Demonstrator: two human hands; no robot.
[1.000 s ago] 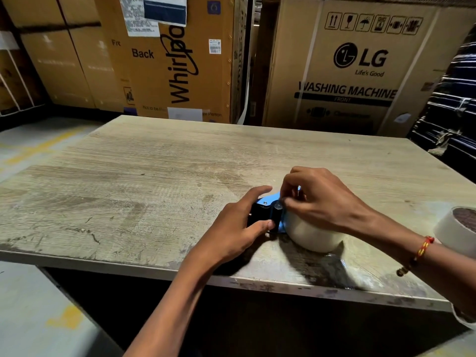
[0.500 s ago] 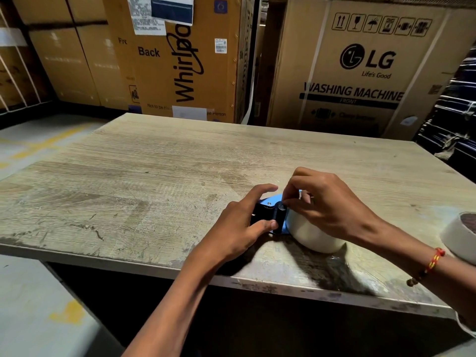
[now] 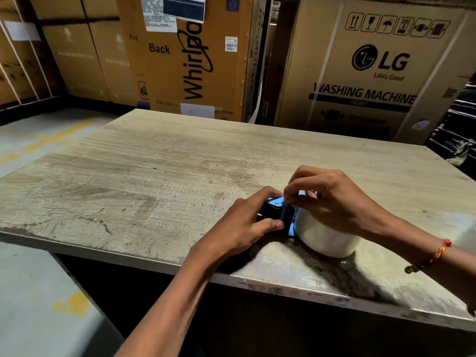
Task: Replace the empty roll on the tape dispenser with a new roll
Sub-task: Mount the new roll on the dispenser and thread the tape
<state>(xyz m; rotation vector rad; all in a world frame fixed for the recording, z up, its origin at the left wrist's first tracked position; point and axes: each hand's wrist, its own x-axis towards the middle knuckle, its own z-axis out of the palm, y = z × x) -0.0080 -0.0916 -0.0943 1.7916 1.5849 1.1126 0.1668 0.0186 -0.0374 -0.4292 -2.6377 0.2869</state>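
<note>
Big cardboard boxes [image 3: 195,57] stood behind the tabletop [image 3: 154,176]. Near its front edge, the left hand [image 3: 239,228] gripped the tape dispenser [image 3: 277,213]. The right hand [image 3: 332,204] pinched tape from the white roll [image 3: 322,235]. Tape looked light, sticky; hold its loose end.

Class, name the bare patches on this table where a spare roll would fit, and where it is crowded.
Free: the table's whole left half and its far strip toward the cartons. Crowded: near right, where both hands work the dispenser and white roll.
</note>
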